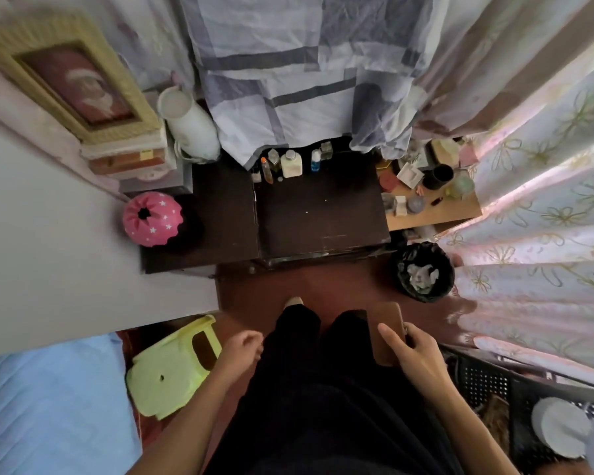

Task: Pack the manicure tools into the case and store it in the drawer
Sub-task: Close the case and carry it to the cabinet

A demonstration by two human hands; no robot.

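My right hand [413,353] grips a flat brown case [386,323], closed, held low beside my right leg. My left hand [242,344] hangs by my left leg with its fingers curled and nothing in it. Ahead stands a dark wooden cabinet [319,217]; its front edge [323,257] faces me and any drawer front is hidden from this angle. No loose manicure tools are visible.
Small bottles [290,162] line the cabinet's back under a checked cloth [302,70]. A pink starred lamp [152,218] sits on the left. A black wastebasket [424,272] stands right of the cabinet, a lime stool [172,368] left of me, curtains [542,207] on the right.
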